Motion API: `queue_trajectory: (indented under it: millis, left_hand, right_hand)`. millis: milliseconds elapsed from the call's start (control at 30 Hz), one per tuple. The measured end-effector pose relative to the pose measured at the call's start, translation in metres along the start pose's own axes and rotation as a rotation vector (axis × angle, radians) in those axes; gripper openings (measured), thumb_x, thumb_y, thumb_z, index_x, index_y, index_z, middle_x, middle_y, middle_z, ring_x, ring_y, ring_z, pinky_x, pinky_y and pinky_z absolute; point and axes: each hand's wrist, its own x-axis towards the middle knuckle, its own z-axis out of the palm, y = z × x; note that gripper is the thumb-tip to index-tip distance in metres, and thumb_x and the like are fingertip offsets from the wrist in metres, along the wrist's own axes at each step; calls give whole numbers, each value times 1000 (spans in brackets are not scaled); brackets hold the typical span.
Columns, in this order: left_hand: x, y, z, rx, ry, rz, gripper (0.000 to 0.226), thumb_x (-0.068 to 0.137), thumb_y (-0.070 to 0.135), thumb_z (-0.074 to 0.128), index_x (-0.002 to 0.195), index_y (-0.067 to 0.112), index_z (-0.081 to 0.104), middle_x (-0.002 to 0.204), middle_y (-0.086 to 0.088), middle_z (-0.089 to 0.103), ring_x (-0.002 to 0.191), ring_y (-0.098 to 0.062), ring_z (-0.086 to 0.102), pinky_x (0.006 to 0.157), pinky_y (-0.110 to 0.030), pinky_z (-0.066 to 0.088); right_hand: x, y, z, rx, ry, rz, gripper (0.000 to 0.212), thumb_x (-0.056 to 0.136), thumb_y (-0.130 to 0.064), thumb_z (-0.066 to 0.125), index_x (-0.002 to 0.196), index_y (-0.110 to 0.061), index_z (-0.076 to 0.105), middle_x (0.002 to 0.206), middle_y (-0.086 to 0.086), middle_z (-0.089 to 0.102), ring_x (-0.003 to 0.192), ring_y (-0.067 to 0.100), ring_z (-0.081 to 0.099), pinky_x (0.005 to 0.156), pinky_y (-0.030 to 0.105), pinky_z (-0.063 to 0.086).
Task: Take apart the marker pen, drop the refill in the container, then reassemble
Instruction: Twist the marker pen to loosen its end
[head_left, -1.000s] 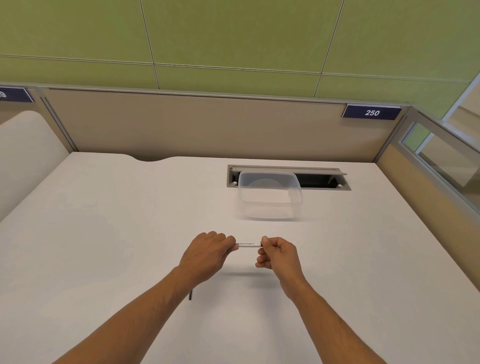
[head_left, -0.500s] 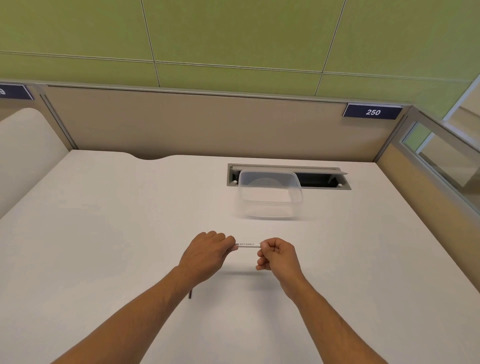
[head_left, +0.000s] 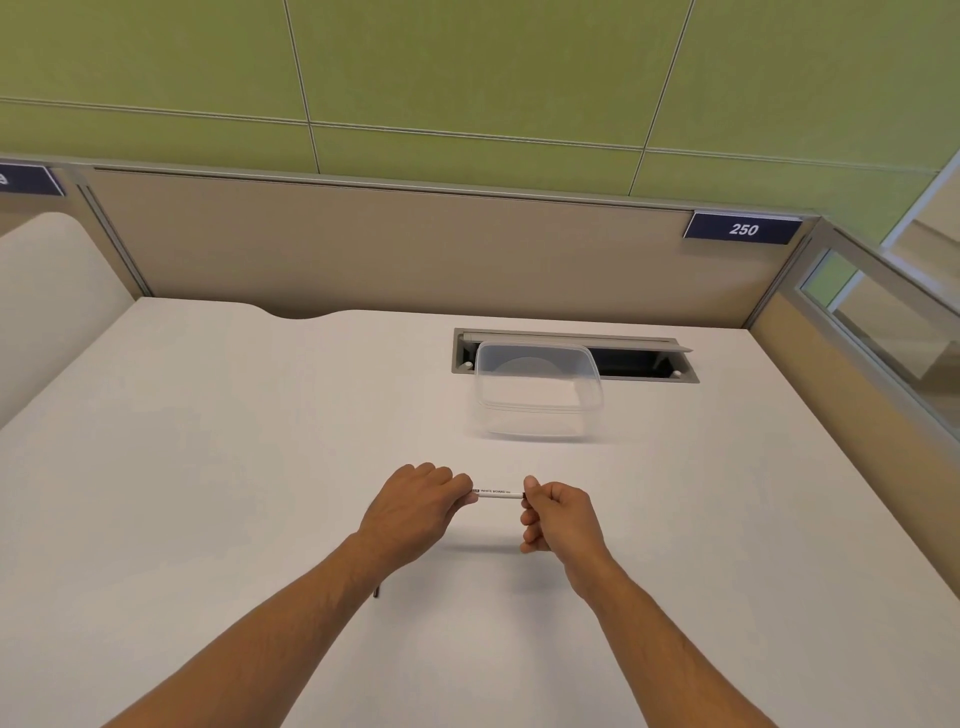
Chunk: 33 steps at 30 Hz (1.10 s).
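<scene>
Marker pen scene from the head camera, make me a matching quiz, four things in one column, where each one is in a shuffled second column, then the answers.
Things
1. marker pen
2. clear plastic container
3. number sign 250
4. small dark object

Places
A. on the partition's top edge, far right
B. on the desk, peeking out beside the left forearm
C. held level between the left hand and right hand
D. on the desk beyond the hands, before the cable slot

Pairs: 1-C, 2-D, 3-A, 4-B
</scene>
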Motion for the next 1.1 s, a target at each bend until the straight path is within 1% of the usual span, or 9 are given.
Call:
queue_trajectory:
  millis: [133, 233, 300, 433, 533, 633, 833, 933, 1100]
  left_hand:
    - [-1, 0, 1, 4, -2, -4, 38, 97, 41, 29, 81, 19, 56, 61, 1, 50, 54, -23, 46, 50, -31, 32]
    - [-2, 0, 1, 4, -6, -9, 38, 97, 42, 29, 81, 19, 56, 62, 1, 50, 56, -23, 46, 51, -32, 33]
    - [-3, -1, 1, 3, -8, -17, 39, 96, 42, 28, 81, 20, 56, 62, 1, 51, 56, -23, 46, 50, -32, 34]
    - [-3, 0, 0, -2, -7, -20, 42, 97, 43, 25, 81, 19, 56, 62, 1, 51, 55, -24, 46, 50, -32, 35]
    - [-3, -1, 0, 2, -4, -21, 42, 97, 43, 25, 82, 19, 56, 62, 1, 51, 55, -23, 45, 50, -33, 35]
    - [-3, -2, 0, 5, -7, -21, 41, 97, 43, 26, 82, 20, 56, 62, 1, 51, 55, -23, 45, 50, -32, 35]
    - [-2, -2, 1, 5, -8, -18, 40, 97, 42, 27, 81, 20, 56, 61, 1, 50, 54, -23, 45, 49, -32, 36]
    - [-2, -3, 2, 1, -14, -21, 41, 97, 43, 25, 81, 20, 55, 61, 2, 49, 54, -23, 44, 49, -34, 36]
    - [-4, -1, 1, 1, -19, -29, 42, 97, 43, 23, 81, 20, 54, 61, 2, 49, 54, -22, 43, 49, -32, 34]
  right_hand:
    - [1, 2, 0, 2, -2, -42, 18, 96, -21, 61, 84, -8, 66, 71, 6, 67, 52, 13, 61, 61, 32, 59]
    - [0, 4, 0, 51, -26, -55, 9, 94, -11, 61, 87, -8, 67, 75, 8, 67, 56, 15, 63, 62, 33, 59]
    - [-1, 4, 1, 76, -28, -45, 13, 94, -19, 64, 88, -8, 67, 74, 7, 67, 56, 15, 63, 61, 32, 59]
    - [-2, 3, 3, 62, -12, 6, 40, 95, -42, 60, 85, -4, 67, 67, 4, 66, 54, 17, 62, 59, 36, 61]
    - [-2, 2, 3, 33, -14, 25, 45, 95, -47, 57, 80, -5, 67, 64, 4, 65, 52, 18, 60, 57, 35, 59]
    - [-3, 1, 3, 4, -22, 25, 45, 96, -46, 56, 78, -6, 66, 62, 3, 65, 50, 17, 59, 56, 34, 58]
    - [-5, 2, 4, 9, -48, -42, 26, 99, -24, 55, 84, -6, 65, 72, 5, 65, 53, 13, 60, 58, 30, 57]
    - [-5, 3, 3, 28, -60, -68, 16, 99, -11, 54, 88, -5, 64, 76, 8, 66, 58, 14, 61, 63, 32, 59]
    - [-6, 2, 3, 51, -72, -100, 14, 99, -3, 51, 92, -5, 64, 79, 9, 66, 60, 14, 63, 64, 32, 60]
